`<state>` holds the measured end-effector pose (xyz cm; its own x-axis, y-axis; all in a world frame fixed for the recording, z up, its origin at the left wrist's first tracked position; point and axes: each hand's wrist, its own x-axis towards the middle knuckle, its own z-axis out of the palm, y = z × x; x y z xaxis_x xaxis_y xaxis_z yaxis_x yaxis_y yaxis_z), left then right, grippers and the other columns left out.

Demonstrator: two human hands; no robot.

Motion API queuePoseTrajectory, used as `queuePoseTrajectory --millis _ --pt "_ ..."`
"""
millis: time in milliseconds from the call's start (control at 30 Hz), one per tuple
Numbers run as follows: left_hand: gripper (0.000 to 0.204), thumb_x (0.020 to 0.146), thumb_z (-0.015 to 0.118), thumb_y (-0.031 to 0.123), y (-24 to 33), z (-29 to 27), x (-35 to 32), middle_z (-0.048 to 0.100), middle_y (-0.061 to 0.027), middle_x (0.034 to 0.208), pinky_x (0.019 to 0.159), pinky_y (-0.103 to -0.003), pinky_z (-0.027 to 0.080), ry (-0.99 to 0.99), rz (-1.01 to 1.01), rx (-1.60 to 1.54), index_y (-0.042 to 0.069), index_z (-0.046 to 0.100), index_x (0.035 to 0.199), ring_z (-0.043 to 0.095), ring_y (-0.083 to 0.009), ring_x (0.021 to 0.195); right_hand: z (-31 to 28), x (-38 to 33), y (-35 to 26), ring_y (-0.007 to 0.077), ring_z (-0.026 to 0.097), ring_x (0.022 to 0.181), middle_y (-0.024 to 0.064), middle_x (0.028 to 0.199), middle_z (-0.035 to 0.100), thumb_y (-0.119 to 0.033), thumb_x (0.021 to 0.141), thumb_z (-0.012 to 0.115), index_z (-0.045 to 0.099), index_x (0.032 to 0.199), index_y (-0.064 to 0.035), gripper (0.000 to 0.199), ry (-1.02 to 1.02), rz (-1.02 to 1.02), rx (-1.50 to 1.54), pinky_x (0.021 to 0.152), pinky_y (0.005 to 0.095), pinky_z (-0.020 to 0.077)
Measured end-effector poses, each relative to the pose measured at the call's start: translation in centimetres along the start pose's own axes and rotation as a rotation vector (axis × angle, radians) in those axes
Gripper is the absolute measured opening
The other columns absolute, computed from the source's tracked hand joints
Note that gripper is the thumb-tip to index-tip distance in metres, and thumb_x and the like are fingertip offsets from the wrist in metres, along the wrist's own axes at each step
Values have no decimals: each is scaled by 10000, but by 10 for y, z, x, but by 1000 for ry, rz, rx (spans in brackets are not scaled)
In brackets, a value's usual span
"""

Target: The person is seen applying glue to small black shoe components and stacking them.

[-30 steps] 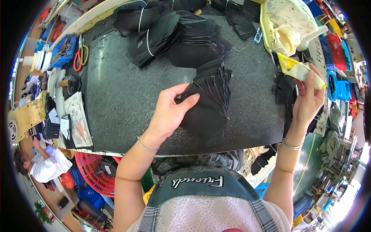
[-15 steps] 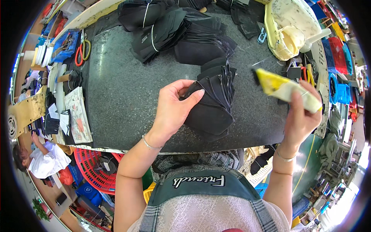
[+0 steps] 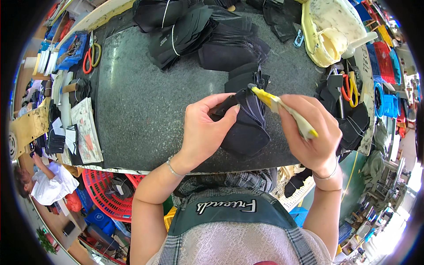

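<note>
My left hand (image 3: 204, 128) pinches the left edge of a fanned stack of black cut pieces (image 3: 245, 136) between thumb and fingers, close to the table's front edge. In my right hand (image 3: 312, 132) is a flat brush (image 3: 277, 105) with a yellow and whitish handle. Its dark tip meets or hovers just over the upper edges of the fanned pieces; contact cannot be made out. More black pieces (image 3: 242, 80) lie overlapped just beyond the stack.
Tied bundles of black pieces (image 3: 170, 44) lie across the back of the dark table (image 3: 141, 110). A pale, smeared tub (image 3: 330, 48) stands back right. Scissors lie left (image 3: 92, 56) and right (image 3: 350, 88). A red basket (image 3: 104, 194) sits below the front edge; another person (image 3: 53, 182) is far left.
My right hand has swung leftward from the table's right side, bringing the brush to the fanned pieces. My left hand keeps its pinch, shifted very slightly right.
</note>
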<state>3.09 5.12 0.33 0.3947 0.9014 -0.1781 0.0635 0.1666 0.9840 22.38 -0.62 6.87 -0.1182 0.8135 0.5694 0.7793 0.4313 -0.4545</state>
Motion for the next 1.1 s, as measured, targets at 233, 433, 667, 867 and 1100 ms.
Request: queuePoseTrajectory --millis 233,433,667,867,1100 --pt "258 859 691 7 1 -3 -3 702 -51 946 718 -200 525 14 3 -22 -65 672 1106 629 -68 821 -8 8 -8 287 676 698 142 827 666 78 754 723 631 993 -7 270 -69 103 23 604 329 540" --pt "282 850 717 35 17 -31 -13 705 -68 981 773 -235 532 127 -12 118 -49 675 1116 642 -93 839 -32 6 -10 123 663 702 81 864 701 -5 799 716 692 945 -24 149 -116 473 152 621 243 504" --pt "600 716 821 111 17 -83 -4 576 -132 1251 978 -368 432 342 478 1174 60 595 1270 563 -287 1109 -56 -18 18 91 631 796 47 898 686 31 820 714 680 1000 14 184 281 672 260 722 218 491" --pt "543 733 821 163 -8 -7 35 594 -129 1077 817 -354 491 35 504 799 45 576 1203 609 -278 917 -14 -9 17 63 625 807 28 910 688 -9 849 713 681 1021 4 175 208 643 270 720 215 497" --pt "500 717 836 109 -8 0 31 526 -76 976 622 -277 491 -20 167 633 11 578 1134 532 -130 661 -2 -13 21 67 626 729 45 830 696 -18 831 712 683 984 -3 156 97 445 75 655 222 497"
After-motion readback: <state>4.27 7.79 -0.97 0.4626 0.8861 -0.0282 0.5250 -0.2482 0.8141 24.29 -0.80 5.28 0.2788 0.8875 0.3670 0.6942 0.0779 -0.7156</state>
